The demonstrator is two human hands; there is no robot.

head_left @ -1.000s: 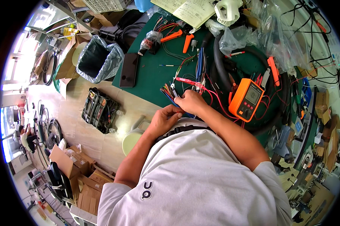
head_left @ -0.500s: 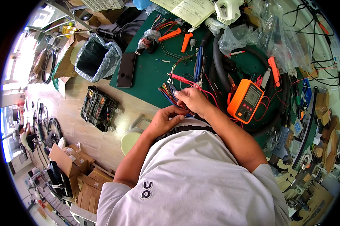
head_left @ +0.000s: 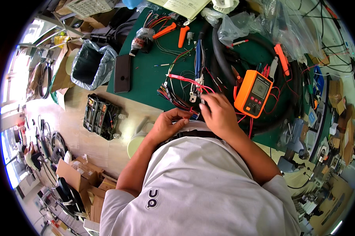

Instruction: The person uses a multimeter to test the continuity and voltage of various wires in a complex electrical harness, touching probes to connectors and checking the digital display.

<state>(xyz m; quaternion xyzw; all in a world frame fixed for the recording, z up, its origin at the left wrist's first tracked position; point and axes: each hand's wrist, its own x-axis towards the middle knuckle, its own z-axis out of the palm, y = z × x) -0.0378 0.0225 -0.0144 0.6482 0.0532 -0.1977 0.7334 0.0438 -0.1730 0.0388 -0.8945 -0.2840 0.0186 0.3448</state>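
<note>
My left hand point(head_left: 169, 126) is at the table's near edge, thumb and fingers closed on thin wires point(head_left: 194, 115), one of them reddish. To its right, my right hand point(head_left: 220, 114) is bent over the same wires, fingers curled and slightly blurred. A small dark piece shows at its fingertips, too unclear to name. A bundle of coloured wires point(head_left: 170, 97) fans out just beyond my left hand. A red test lead point(head_left: 181, 78) lies across the wires, close to metal cable lugs point(head_left: 193, 96) and thick blue cables point(head_left: 198, 59). An orange multimeter point(head_left: 253, 94) lies right of my right hand.
A black phone point(head_left: 122, 73) and a dark bottle point(head_left: 141, 41) are on the green table mat point(head_left: 146, 84). Orange-handled pliers point(head_left: 183, 36) lie farther back. Thick black cable point(head_left: 222, 51) coils on the right. A lined bin point(head_left: 91, 65) and a toolbox point(head_left: 100, 117) stand left on the floor.
My right hand has moved right and nearer to me, away from the wire bundle's left end. My left hand stays low by the wires. The whole view has shifted slightly.
</note>
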